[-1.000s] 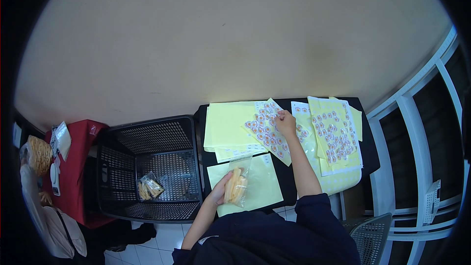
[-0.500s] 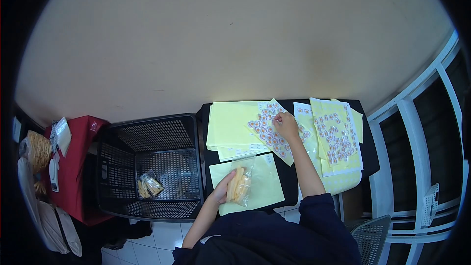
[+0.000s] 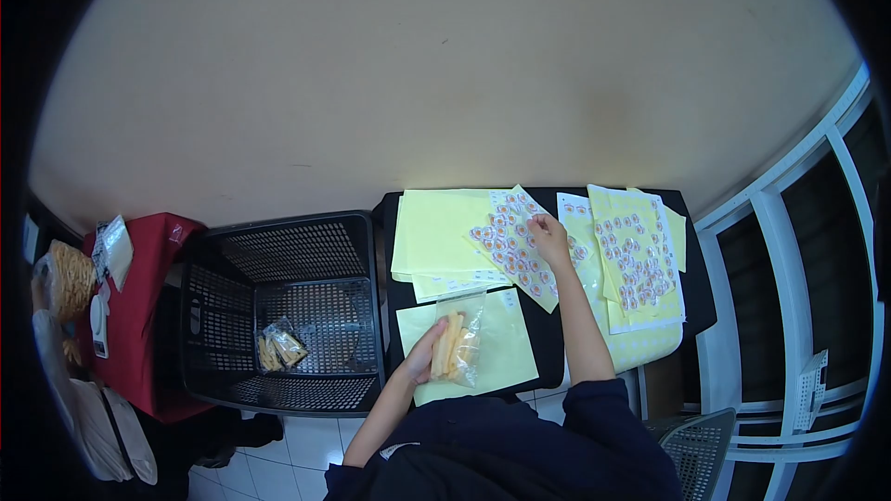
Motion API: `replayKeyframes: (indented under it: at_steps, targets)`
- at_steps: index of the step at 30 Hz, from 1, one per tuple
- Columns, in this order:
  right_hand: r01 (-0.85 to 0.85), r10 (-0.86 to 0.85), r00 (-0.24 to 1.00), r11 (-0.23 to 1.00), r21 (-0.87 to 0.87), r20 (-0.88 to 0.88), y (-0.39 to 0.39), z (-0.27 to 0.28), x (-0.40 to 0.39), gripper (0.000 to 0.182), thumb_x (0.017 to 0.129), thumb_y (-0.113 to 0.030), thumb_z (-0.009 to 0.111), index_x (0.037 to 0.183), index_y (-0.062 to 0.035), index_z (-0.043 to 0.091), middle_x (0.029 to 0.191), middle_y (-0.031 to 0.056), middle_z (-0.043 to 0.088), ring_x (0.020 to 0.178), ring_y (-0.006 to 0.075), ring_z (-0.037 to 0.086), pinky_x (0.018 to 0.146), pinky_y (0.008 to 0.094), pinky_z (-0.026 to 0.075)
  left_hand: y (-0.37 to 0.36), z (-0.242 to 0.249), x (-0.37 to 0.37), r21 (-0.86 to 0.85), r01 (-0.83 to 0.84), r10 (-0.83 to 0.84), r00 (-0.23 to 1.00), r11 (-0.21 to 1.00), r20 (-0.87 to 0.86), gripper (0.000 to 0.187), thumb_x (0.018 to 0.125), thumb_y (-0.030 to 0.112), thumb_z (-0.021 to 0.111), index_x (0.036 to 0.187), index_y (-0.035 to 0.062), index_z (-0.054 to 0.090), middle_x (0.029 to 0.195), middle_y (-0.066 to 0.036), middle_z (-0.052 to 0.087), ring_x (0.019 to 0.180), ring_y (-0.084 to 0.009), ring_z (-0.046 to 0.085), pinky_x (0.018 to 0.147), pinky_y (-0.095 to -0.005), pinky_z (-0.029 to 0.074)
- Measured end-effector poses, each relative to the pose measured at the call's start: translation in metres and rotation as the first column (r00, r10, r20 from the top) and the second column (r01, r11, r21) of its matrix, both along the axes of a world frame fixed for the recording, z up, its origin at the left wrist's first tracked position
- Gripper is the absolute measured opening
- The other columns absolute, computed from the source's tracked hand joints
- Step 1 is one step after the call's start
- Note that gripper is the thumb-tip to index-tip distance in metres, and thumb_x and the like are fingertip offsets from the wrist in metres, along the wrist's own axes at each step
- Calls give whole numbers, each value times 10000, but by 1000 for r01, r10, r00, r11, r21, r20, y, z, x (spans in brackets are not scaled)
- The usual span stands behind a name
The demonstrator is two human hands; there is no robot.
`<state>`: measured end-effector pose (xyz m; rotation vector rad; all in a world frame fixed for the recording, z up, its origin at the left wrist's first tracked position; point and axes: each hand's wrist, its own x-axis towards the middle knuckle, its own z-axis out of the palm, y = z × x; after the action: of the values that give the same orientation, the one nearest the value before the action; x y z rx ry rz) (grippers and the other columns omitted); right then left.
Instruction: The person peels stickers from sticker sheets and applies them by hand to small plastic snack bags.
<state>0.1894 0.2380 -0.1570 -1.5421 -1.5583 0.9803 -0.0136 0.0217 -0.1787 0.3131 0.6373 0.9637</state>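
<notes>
My left hand (image 3: 424, 354) is closed on the left side of a clear bag (image 3: 457, 348) of pale yellow sticks, above a plain yellow sheet (image 3: 513, 348). My right hand (image 3: 548, 236) is pinched over the right edge of a yellow sheet covered with round stickers (image 3: 510, 249); whatever its fingertips hold is too small to make out. More yellow sheets (image 3: 445, 232) lie to the left of the stickers. To the right of my right arm is another sticker-covered sheet (image 3: 640, 255).
A black basket (image 3: 278, 306) with small filled bags (image 3: 281, 348) stands on the left. Beyond it are a red-covered table (image 3: 139, 315), a large bag of yellowish food (image 3: 70, 280) and another person (image 3: 111, 427). A grey basket (image 3: 696, 455) is at the lower right.
My right hand has moved slightly right and down, off the stickers it was touching. The other person at the left has reached an arm toward the large food bag.
</notes>
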Motion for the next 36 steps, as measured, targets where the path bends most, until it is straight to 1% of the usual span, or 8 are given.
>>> replayKeyframes:
  at_steps: [2,6,8,9,11,13,19,36]
  targets:
    - [-77,2,916,982,-171,-401,-3,-3,2,174,761,-146,583,829,14,569,759,37,570,733,89,540,609,234,422,0,4,1,39,-5,5,1000,999,4,460,891,344,318,1272,87,299,1134,-112,438,991,-204,492,830,-323,429]
    - [-93,-53,807,972,-215,-588,-39,39,-16,112,765,-101,575,821,-4,578,755,15,564,733,99,546,609,219,411,0,21,-1,185,-67,59,997,980,48,513,832,185,404,1294,64,219,1194,-126,387,1049,-227,459,891,-323,382]
    - [4,99,919,965,261,-382,-57,50,-24,73,730,-48,593,800,-29,589,768,23,577,744,121,557,614,218,403,5,43,-6,197,-95,107,993,976,-49,537,807,122,412,1296,56,201,1207,-127,380,1069,-227,445,905,-320,368]
    - [-1,103,918,966,257,-383,-73,66,-29,73,730,-48,593,800,-29,589,768,23,577,744,121,557,614,218,403,9,50,-8,219,-117,151,978,969,-145,567,782,58,421,1297,48,184,1219,-128,373,1090,-227,431,919,-316,354]
    - [-202,245,969,745,635,21,-106,107,-40,108,681,-17,633,773,-58,594,774,43,597,728,156,572,663,268,425,17,59,-13,274,-151,205,961,950,-183,560,788,25,423,1291,36,179,1241,-143,354,1126,-214,399,930,-305,341]
    - [-375,337,918,573,729,208,-129,122,-50,144,619,-17,663,732,-90,611,792,39,612,748,165,573,662,277,407,20,78,-16,409,-107,227,939,906,-258,514,817,50,415,1280,21,192,1218,-141,366,1122,-194,392,925,-298,338]
    - [-554,254,833,408,726,492,-153,128,-61,197,590,-62,685,761,-138,625,848,-41,620,829,121,565,696,283,345,17,99,-11,464,-218,362,899,858,-247,423,884,154,366,1252,4,223,1141,-121,413,1063,-159,414,913,-278,324]
    - [-592,120,776,477,650,619,-168,137,-60,184,647,-102,633,828,-135,633,909,-47,607,898,144,536,754,316,334,21,102,-6,508,-231,372,908,830,-195,396,912,160,307,1254,1,187,1172,-185,434,1071,-210,445,902,-301,361]
